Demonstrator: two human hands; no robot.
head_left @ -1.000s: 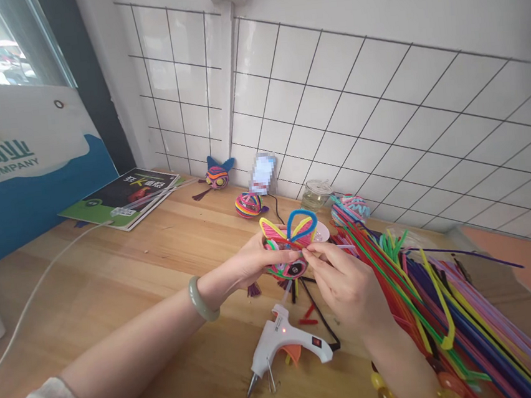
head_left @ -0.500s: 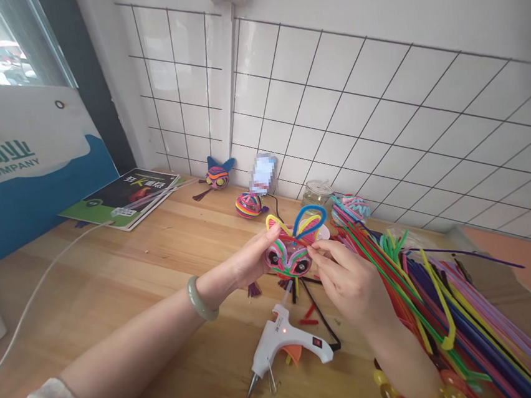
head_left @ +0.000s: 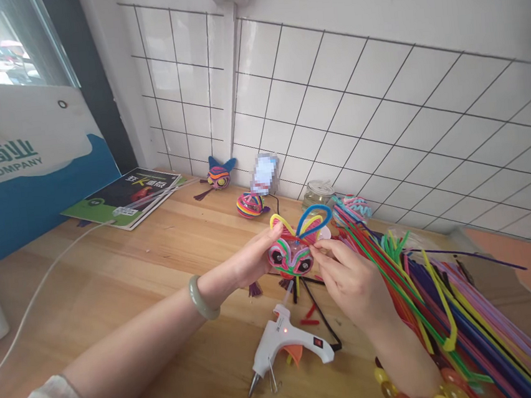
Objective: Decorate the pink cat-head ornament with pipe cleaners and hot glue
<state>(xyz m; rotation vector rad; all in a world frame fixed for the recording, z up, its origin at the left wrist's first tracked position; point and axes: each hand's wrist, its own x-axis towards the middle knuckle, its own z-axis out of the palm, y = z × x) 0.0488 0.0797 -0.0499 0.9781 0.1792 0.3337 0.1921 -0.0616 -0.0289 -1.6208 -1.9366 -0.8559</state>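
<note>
A pipe-cleaner animal head (head_left: 291, 259) with black eyes and pink and green trim is held up above the table. My left hand (head_left: 259, 254) grips it from the left side, thumb at the base of the yellow-edged ear. My right hand (head_left: 351, 278) pinches a red pipe cleaner (head_left: 308, 241) against the top right of the head, below the blue loop (head_left: 314, 217) of the other ear. The fingertips partly hide where the red piece touches. Below the head lies a white hot glue gun (head_left: 283, 341), its small light glowing, on its wire stand.
Many coloured pipe cleaners (head_left: 464, 311) spread over the right side. Along the wall stand a blue-eared craft head (head_left: 219, 175), a striped ball (head_left: 250, 205), a phone (head_left: 263, 173) and a glass jar (head_left: 318, 195). Books (head_left: 129, 196) and a white cable (head_left: 44, 289) lie at left.
Almost nothing differs. The view has shifted very slightly, and both hands stay at the animal head with the same grip.
</note>
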